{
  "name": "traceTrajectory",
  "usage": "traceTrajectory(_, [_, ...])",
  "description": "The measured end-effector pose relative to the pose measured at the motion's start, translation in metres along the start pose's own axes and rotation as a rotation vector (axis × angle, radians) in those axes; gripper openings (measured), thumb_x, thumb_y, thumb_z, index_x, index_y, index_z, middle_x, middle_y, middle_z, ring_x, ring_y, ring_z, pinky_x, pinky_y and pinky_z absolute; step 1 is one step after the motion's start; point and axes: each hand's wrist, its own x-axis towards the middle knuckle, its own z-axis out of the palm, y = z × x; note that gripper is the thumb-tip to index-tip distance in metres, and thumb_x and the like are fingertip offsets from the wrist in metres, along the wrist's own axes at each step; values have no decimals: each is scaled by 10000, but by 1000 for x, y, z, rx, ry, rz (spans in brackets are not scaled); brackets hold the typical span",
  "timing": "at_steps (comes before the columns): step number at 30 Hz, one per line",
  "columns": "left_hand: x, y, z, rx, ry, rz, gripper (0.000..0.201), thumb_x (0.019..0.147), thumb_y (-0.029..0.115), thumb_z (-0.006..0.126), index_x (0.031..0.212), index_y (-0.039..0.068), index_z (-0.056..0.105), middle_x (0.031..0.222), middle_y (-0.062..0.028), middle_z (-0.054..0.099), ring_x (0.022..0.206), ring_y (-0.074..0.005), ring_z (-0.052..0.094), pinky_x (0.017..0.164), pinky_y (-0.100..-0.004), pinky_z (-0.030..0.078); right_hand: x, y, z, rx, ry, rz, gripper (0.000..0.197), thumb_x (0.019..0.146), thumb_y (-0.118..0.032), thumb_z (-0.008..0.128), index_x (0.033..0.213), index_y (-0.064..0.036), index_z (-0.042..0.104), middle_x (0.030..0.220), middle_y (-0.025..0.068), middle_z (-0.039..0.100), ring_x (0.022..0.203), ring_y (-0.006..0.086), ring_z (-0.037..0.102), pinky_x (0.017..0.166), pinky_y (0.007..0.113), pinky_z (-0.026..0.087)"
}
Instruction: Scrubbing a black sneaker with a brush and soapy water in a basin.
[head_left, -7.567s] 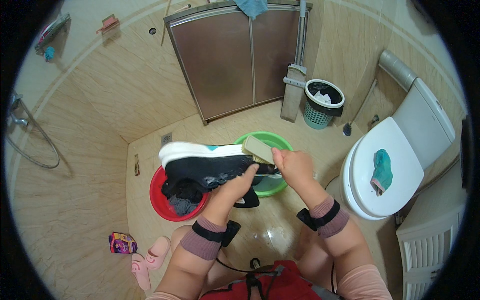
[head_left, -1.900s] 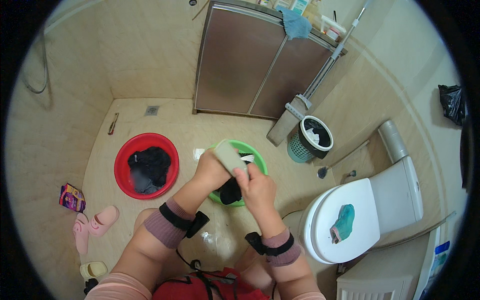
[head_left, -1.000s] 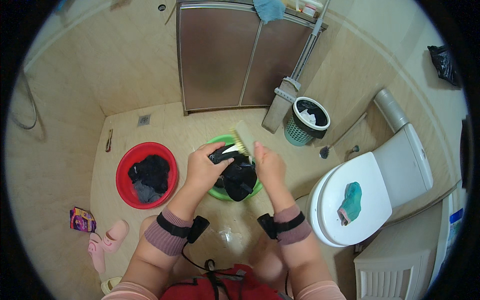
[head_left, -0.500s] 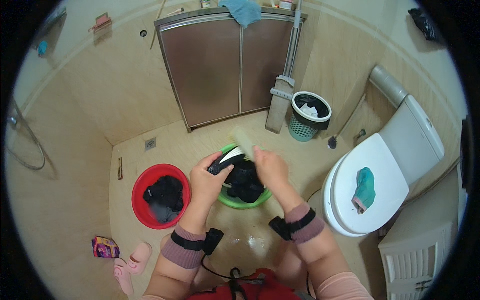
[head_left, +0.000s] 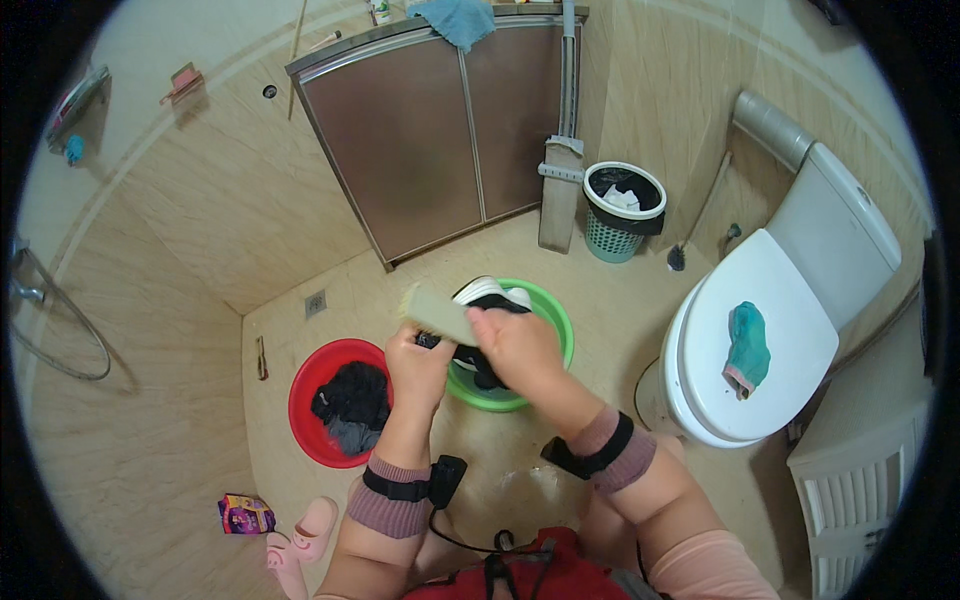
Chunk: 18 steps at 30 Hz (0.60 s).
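My left hand point(head_left: 417, 366) is closed round the dark end of a black shoe point(head_left: 491, 297) with a white sole, over the left side of a green basin point(head_left: 560, 322). In my right hand point(head_left: 522, 348) is a pale scrubbing brush point(head_left: 436, 312), its head lying above my left fingers. The right hand hides the middle of the shoe. A second white edge shows beside the shoe's sole; I cannot tell whether it belongs to another shoe. More black material sits low in the basin, partly covered by my hands.
Left of my forearm stands a red basin point(head_left: 302, 420) with dark wet cloth point(head_left: 350, 398). Pink slippers point(head_left: 314, 530) and a purple packet point(head_left: 246, 514) lie nearby. A lidded toilet point(head_left: 700, 390) bearing a green cloth point(head_left: 748, 345) is at right; a bin point(head_left: 612, 238) stands beside the cabinet point(head_left: 390, 130).
The brush has swung left and down, from above the basin to over my left hand. The shoe has been turned, with its white sole now farther right. The whole view has shifted slightly.
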Motion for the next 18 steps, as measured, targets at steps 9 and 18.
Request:
traceTrajectory(9, [1, 1, -3, -149, 3, -8, 416, 766, 22, 757, 1156, -49, 632, 1024, -90, 673, 889, -127, 618, 812, -246, 494, -3, -20, -14, 5, -59, 2, 525, 979, -448, 338, 781, -92, 670, 777, 180, 668, 726, 412, 638, 700, 530, 490])
traceTrajectory(18, [1, 0, 2, -373, 35, 79, 406, 766, -8, 746, 1153, -51, 631, 1032, -88, 672, 909, -131, 623, 825, -249, 497, 12, 17, -20, -83, -2, 153, 553, 991, -419, 327, 772, -53, 679, 746, 214, 657, 707, 416, 636, 669, 506, 501])
